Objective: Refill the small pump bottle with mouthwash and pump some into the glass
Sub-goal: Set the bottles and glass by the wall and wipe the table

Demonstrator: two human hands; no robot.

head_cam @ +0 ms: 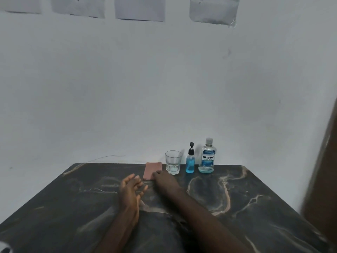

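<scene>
a dark marble-patterned table with pale tan veins fills the lower half of the frame. a small pink cloth lies flat near its far edge, just left of centre. behind stands a plain white wall, with four grey paper sheets along the top edge (the rightmost curls at its lower corner). a thin wire trails at centre left. a brown panel runs down the right edge.

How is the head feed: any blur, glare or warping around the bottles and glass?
Head view: dim, flat, bluish light, no glare; the mouthwash bottle label is readable, the pump bottle and glass fairly sharp; the left hand is slightly motion-blurred; wide-angle distortion bends the table edges and the brown panel at right.
</scene>
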